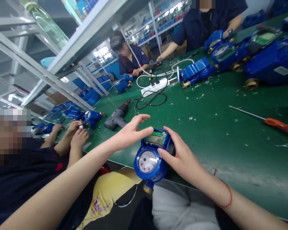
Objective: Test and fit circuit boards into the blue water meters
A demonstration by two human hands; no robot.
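Observation:
A blue water meter [150, 163] with a round white dial and a small display on a green circuit board sits at the table's near edge, its brass end towards me. My right hand [180, 151] grips the display housing from the right, thumb on the near side and fingers at the far corner. At the housing's upper left is my left hand [134, 129], its fingers spread and curved, with the thumb tip by the housing's edge and nothing held.
On the green table [206, 127] lie a heat gun [117, 116], a white power strip [156, 87] with cables, and an orange-handled screwdriver [279, 124]. Several blue meters [273, 60] stand at the back right. People work across the table and at the left.

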